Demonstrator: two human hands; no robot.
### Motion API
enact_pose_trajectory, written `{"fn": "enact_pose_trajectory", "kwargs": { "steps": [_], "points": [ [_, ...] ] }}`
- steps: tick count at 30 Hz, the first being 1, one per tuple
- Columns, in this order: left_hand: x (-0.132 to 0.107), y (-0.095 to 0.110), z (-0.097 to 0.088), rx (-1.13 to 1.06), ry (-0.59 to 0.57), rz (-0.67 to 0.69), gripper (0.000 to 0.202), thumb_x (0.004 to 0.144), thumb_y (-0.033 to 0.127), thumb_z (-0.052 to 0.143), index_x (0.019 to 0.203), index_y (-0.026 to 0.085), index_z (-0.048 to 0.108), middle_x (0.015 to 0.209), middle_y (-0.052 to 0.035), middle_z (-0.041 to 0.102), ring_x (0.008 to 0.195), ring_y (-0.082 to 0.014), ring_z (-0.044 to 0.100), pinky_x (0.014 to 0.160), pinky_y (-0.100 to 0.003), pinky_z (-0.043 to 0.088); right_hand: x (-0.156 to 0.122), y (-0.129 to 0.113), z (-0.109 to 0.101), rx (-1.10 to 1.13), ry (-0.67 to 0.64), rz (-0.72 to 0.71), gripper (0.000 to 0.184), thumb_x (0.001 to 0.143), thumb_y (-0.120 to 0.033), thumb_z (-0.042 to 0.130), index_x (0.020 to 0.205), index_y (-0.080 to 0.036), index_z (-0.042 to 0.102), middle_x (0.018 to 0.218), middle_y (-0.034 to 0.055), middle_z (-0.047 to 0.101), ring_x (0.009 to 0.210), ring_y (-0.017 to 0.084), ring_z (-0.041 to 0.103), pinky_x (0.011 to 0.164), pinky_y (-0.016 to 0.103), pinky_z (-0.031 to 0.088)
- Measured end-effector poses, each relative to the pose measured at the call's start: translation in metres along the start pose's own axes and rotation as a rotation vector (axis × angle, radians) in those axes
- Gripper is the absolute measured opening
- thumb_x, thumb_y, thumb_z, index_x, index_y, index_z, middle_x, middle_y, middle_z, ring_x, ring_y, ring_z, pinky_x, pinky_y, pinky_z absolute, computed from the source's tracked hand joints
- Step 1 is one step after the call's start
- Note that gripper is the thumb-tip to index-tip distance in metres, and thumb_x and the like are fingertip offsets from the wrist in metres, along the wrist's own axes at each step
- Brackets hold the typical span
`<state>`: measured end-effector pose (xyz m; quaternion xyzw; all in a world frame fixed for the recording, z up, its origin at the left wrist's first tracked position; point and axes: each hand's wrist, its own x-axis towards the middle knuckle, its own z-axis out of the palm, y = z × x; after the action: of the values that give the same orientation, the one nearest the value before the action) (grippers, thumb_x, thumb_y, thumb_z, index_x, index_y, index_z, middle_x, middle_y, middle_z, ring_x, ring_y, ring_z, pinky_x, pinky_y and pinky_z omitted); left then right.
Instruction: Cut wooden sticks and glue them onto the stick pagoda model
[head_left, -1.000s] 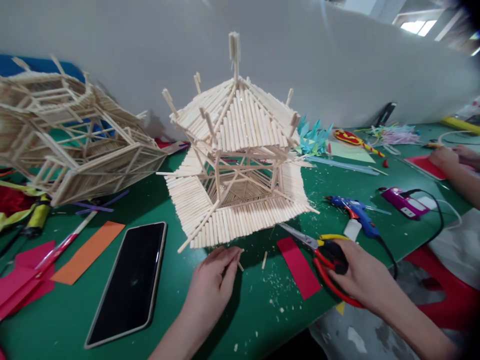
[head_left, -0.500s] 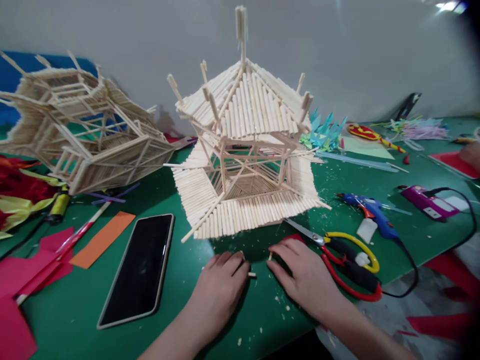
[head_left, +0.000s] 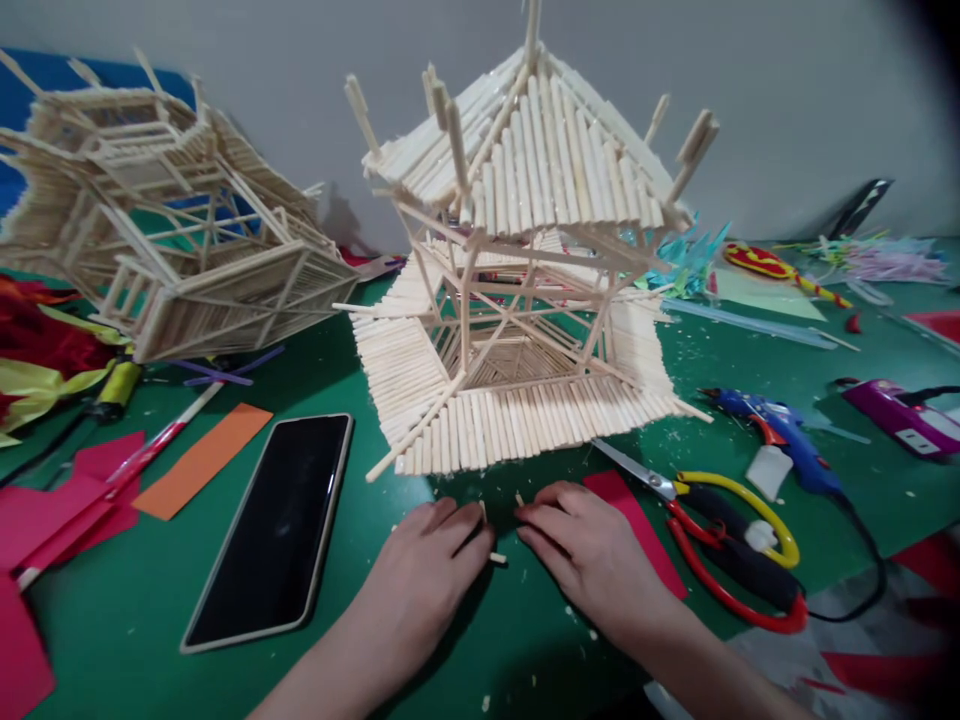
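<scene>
A pavilion model of pale wooden sticks stands on the green table, straight ahead of me. Just in front of its lower roof edge, my left hand rests on the table with fingers pressed together on a short wooden stick piece. My right hand lies close beside it, fingertips pinched on another small stick piece. The two hands almost touch at the fingertips.
A second stick model lies tilted at the left. A black phone, orange and red paper strips, red-and-yellow scissors, a blue glue gun with its cord and a purple device lie around the hands.
My right hand left the scissors and came left to meet my left hand in front of the model. My view moved closer to the model.
</scene>
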<state>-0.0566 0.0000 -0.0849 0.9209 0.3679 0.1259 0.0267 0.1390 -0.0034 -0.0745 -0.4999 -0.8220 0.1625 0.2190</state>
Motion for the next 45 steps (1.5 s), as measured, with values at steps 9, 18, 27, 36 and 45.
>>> {"fn": "enact_pose_trajectory", "kwargs": {
  "steps": [9, 18, 27, 36, 45],
  "points": [
    [-0.002, -0.004, 0.0, -0.052, 0.053, 0.01, 0.023, 0.081, 0.008, 0.044, 0.097, 0.016, 0.06, 0.096, -0.0095, 0.065, 0.085, -0.0235, 0.056, 0.072, -0.04, 0.048, 0.003, 0.002, 0.007, 0.008, 0.097, 0.007, 0.017, 0.08, -0.02, 0.053, 0.088, -0.015, 0.067, 0.082, 0.0096, 0.065, 0.077, 0.021, 0.06, 0.068, 0.033, 0.051],
    [0.001, -0.004, -0.006, -0.065, 0.014, -0.017, 0.023, 0.082, 0.009, 0.043, 0.098, 0.016, 0.059, 0.098, -0.0079, 0.064, 0.086, -0.0224, 0.056, 0.075, -0.04, 0.048, 0.0, 0.003, 0.009, 0.025, 0.111, 0.018, 0.016, 0.08, -0.024, 0.053, 0.085, -0.018, 0.067, 0.081, 0.008, 0.064, 0.076, 0.019, 0.061, 0.068, 0.031, 0.051],
    [0.001, -0.005, -0.007, -0.003, 0.115, 0.005, 0.026, 0.084, 0.011, 0.035, 0.099, 0.013, 0.056, 0.095, -0.0127, 0.065, 0.082, -0.0241, 0.06, 0.071, -0.042, 0.051, -0.001, 0.005, 0.0, 0.268, 0.146, 0.097, 0.016, 0.079, -0.02, 0.053, 0.09, -0.017, 0.064, 0.082, 0.0064, 0.063, 0.077, 0.017, 0.059, 0.068, 0.028, 0.05],
    [0.018, 0.011, -0.023, 0.187, 0.081, -0.094, 0.028, 0.076, 0.009, 0.04, 0.097, 0.01, 0.059, 0.069, -0.0097, 0.067, 0.06, -0.024, 0.063, 0.052, -0.038, 0.052, -0.006, -0.01, -0.012, 0.292, 0.196, -0.149, 0.025, 0.076, -0.016, 0.058, 0.101, -0.019, 0.059, 0.088, 0.0053, 0.059, 0.079, 0.016, 0.055, 0.067, 0.027, 0.047],
    [0.016, 0.003, -0.026, -0.215, 0.147, -0.228, 0.022, 0.083, 0.019, 0.044, 0.092, 0.012, 0.063, 0.082, -0.0102, 0.066, 0.076, -0.0217, 0.062, 0.066, -0.035, 0.052, 0.011, 0.003, -0.008, 0.242, 0.211, -0.044, 0.014, 0.08, -0.019, 0.055, 0.086, -0.018, 0.068, 0.08, 0.0049, 0.064, 0.074, 0.014, 0.059, 0.066, 0.025, 0.05]
  ]
}}
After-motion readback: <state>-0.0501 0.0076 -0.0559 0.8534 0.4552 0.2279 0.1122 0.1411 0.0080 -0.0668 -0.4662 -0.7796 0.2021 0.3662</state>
